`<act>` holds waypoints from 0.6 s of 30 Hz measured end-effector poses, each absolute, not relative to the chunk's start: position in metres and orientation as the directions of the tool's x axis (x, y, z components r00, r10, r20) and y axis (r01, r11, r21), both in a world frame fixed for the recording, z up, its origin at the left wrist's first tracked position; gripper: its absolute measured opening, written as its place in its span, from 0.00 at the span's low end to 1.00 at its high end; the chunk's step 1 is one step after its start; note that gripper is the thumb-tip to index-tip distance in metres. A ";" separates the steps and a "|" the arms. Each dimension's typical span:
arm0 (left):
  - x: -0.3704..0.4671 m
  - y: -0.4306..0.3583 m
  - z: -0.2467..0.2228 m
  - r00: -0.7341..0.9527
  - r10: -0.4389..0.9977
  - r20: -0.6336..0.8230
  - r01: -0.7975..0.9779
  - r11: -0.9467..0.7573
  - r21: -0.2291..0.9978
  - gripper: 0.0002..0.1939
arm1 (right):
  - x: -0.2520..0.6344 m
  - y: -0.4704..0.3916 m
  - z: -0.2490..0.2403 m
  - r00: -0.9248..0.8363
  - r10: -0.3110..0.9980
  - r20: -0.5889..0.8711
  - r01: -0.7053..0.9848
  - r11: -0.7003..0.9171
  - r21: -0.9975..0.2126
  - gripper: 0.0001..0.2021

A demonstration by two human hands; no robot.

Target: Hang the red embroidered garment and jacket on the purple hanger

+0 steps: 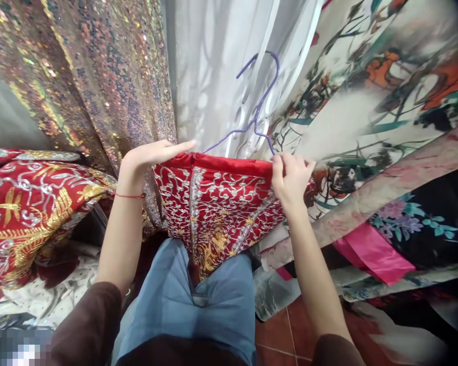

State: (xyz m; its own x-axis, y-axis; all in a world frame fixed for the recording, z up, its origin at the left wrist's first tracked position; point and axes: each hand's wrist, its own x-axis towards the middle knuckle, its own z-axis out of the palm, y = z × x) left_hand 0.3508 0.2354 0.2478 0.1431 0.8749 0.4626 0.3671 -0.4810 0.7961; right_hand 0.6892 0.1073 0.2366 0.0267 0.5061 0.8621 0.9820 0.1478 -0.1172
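Note:
A red garment with silver and gold embroidery (217, 203), possibly a skirt, hangs in front of my legs, its plain red top band running across. My left hand (156, 154) lies along the left end of that band, fingers stretched out straight to the right; its underside is hidden. At the band's right end, my right hand (293, 180) is closed on the cloth, thumb in front. Between my hands, a purple wire hanger (256, 119) rises from behind the band with its hook upward. Its lower part is hidden by the garment.
Gold sequined cloth (110, 76) hangs at the left, and floral-printed cloth (339, 122) at the right. A white sheer curtain (202, 66) is behind the hanger. More red embroidered fabric (34, 203) bulges at left. A pink ribbon (377, 254) crosses dark cloth above tiled floor (273, 330).

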 end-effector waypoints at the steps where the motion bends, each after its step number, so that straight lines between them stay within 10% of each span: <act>1: 0.353 0.233 0.255 0.238 0.894 0.379 0.377 -0.444 0.812 0.17 | 0.685 0.111 0.235 0.015 0.505 0.863 0.987 0.129 -0.092 0.21; 6: 0.377 0.215 0.264 0.395 0.867 0.305 0.230 -0.414 0.881 0.16 | 0.686 0.135 0.226 0.032 0.448 0.893 0.993 0.089 -0.080 0.21; 18: 0.375 0.151 0.208 -0.034 0.690 0.723 -0.067 -0.723 0.688 0.10 | 0.689 0.141 0.218 0.055 0.439 0.897 0.988 0.103 -0.112 0.19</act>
State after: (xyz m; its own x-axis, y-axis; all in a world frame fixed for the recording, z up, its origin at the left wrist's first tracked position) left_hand 0.3754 0.1510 0.2080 -0.0337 0.6903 0.7227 -0.0670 -0.7231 0.6875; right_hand 0.6886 0.1409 0.2176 0.0554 0.4391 0.8967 0.9884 0.1030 -0.1115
